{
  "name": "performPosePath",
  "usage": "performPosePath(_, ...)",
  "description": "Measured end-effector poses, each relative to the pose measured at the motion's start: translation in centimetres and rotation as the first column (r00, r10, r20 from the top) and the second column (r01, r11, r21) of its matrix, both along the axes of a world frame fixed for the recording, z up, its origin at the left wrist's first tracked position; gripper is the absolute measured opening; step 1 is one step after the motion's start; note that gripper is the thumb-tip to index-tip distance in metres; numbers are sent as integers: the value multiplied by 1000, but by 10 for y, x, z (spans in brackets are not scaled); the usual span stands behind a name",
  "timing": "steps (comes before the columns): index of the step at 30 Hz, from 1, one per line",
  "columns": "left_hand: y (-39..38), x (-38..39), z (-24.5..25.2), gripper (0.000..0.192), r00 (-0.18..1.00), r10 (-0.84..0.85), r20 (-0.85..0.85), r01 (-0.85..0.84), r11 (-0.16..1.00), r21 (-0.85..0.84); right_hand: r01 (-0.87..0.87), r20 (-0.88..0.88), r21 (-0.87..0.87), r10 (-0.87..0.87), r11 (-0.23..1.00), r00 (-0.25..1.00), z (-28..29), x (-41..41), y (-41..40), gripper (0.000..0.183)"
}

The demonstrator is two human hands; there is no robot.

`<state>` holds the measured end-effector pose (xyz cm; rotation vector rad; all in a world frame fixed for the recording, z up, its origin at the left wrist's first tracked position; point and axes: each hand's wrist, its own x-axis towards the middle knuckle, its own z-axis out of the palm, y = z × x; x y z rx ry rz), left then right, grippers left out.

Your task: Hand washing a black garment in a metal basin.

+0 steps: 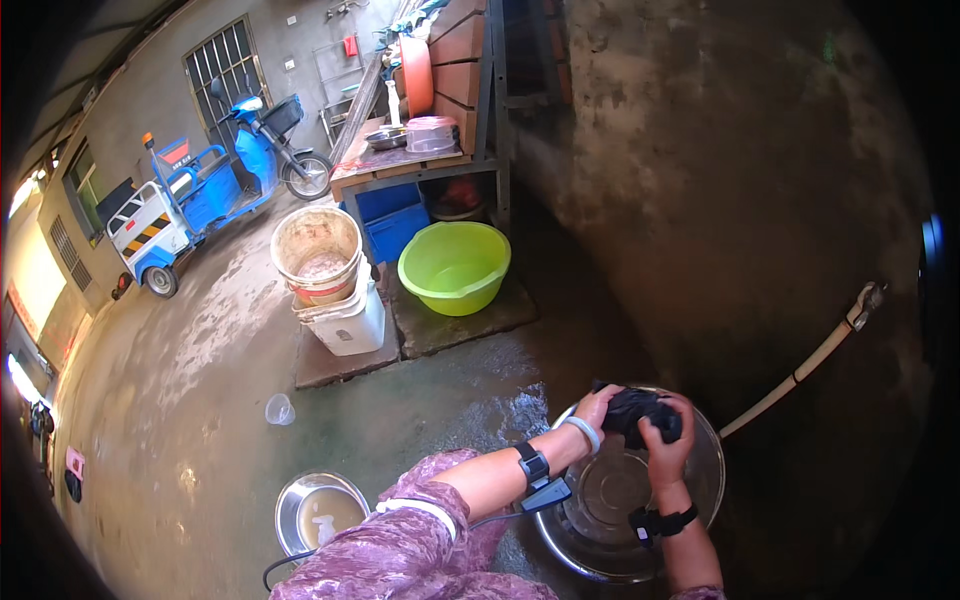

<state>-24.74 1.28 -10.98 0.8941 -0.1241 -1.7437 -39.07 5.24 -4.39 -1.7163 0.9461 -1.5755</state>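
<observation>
My left hand (598,411) grips one end of a bunched black cloth (631,409). The other end is in my right hand (667,444), its fingers curled round the fabric. The cloth is held above the far side of a wide, round stainless steel basin (609,480), which has water in its bottom. Straps with small devices are on both forearms, and a pale bangle (583,433) circles my left wrist.
A smaller metal basin (288,510) with cloudy water stands at lower left. A hose (795,379) runs from a wall tap to the basin. Beyond are stacked buckets (341,330), a green tub (456,281), a cluttered table (390,161), a plastic cup (280,409) and a blue cargo tricycle (206,187).
</observation>
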Motion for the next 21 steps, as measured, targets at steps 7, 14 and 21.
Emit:
performPosePath(7,9,-17,27,25,697,474,538,-195,848,-493,-260,653,406,-79,876,754,-23,-9,-18,39)
performPosePath(14,39,-13,61,48,306,639,706,348,615,-708,-755,860,454,-13,473,510,-8,-20,-25,61)
performPosePath(21,68,-37,53,29,292,725,624,698,285,-657,-774,786,560,107,296,609,-55,-54,-32,41)
